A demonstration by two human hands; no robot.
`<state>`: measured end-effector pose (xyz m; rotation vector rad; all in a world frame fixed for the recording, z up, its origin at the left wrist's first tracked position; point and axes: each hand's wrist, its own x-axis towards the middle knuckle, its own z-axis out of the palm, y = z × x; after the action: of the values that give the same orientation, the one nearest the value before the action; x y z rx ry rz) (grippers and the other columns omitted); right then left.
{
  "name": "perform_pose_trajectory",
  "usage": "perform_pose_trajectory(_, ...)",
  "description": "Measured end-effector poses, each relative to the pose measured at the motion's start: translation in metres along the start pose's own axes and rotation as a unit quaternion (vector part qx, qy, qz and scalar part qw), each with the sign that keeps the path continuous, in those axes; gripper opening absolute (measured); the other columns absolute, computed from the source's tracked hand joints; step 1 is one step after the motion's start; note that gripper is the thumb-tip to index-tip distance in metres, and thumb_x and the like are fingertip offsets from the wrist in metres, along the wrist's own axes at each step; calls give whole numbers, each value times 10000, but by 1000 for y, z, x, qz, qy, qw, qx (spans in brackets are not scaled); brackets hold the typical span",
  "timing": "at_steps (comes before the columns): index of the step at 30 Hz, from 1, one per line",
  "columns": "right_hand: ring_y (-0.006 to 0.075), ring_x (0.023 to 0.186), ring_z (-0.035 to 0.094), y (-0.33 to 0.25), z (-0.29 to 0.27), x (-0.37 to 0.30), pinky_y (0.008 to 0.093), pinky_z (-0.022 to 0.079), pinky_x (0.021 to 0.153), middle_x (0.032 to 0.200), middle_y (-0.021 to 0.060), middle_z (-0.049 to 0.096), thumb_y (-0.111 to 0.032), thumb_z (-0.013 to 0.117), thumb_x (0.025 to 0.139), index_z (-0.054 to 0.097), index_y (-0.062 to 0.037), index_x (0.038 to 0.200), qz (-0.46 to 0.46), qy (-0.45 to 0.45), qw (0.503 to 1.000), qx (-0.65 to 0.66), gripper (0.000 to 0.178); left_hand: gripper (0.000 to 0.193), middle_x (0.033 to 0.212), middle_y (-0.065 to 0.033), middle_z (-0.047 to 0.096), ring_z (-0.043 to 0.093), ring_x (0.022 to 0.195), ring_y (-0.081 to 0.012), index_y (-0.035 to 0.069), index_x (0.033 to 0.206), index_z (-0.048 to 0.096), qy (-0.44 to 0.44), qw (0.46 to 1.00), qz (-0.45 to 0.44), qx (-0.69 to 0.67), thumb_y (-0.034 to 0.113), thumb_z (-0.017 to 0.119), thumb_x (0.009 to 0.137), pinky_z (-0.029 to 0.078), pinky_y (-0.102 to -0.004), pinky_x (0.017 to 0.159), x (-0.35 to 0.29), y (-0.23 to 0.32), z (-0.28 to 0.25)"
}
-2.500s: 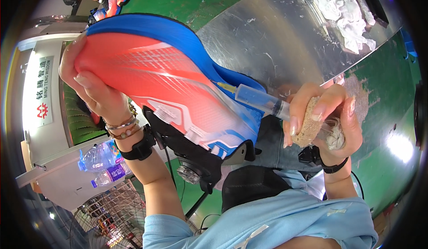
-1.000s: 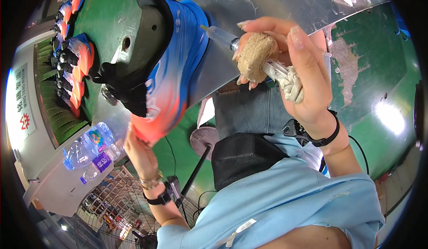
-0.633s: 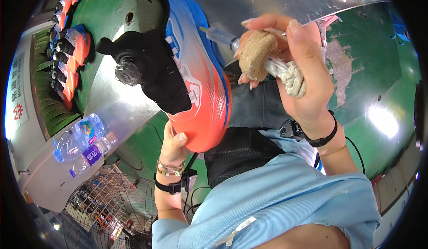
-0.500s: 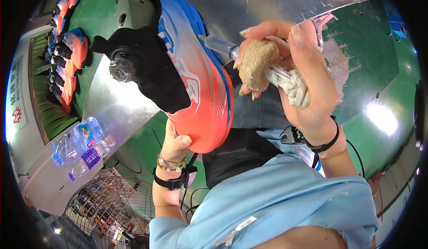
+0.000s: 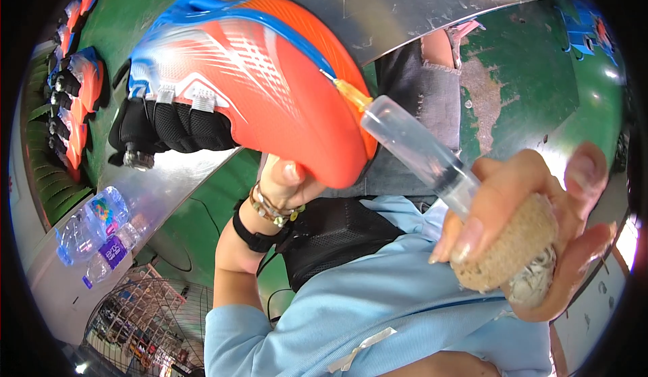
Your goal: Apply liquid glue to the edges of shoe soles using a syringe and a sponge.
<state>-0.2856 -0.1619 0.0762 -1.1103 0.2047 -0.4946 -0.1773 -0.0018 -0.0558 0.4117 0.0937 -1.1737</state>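
Note:
An orange, white and blue sports shoe [image 5: 283, 107] lies tipped on its side, its black tongue and laced opening turned toward the lower left. My left hand [image 5: 291, 178] is closed around the toe end from below. In my right hand [image 5: 520, 222] is a clear syringe [image 5: 415, 144] with an orange-yellow needle hub. Its thin needle meets the blue edge between upper and sole, though touching or just in front I cannot tell. A tan, rough, rounded block [image 5: 516, 249] is held against the same palm, with a whitish wad [image 5: 533, 277] beside it.
A metal-topped table [image 5: 304, 2] reaches across the back. More orange shoes [image 5: 84, 83] stand in a row at the far left. Two plastic bottles [image 5: 101, 215] lie on the left table, above a wire fan [image 5: 145, 316]. Another person's jeans [image 5: 422, 100] show beyond the shoe.
The shoe has rolled over so its side and sole edge face me. My right hand has moved right and nearer, turning the syringe's needle to the shoe's edge; before, the syringe pointed past it.

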Motion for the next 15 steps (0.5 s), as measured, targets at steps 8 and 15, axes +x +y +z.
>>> perform_pose_trajectory(8,239,395,420,-20,-5,-3,301,403,411,633,128,474,-397,268,925,335,-216,1001,-5,38,988,-152,207,1063,1348,76,276,212,1280,-125,121,1336,204,9,994,73,78,347,828,506,174,-404,1086,56,-5,35)
perform_pose_trajectory(15,245,419,453,-6,-10,-7,311,420,442,723,115,495,-432,298,909,376,-242,938,-57,72,986,-139,208,847,1407,-66,218,160,1315,-195,86,1287,344,-39,985,139,98,382,760,612,131,-447,1086,78,-6,36)
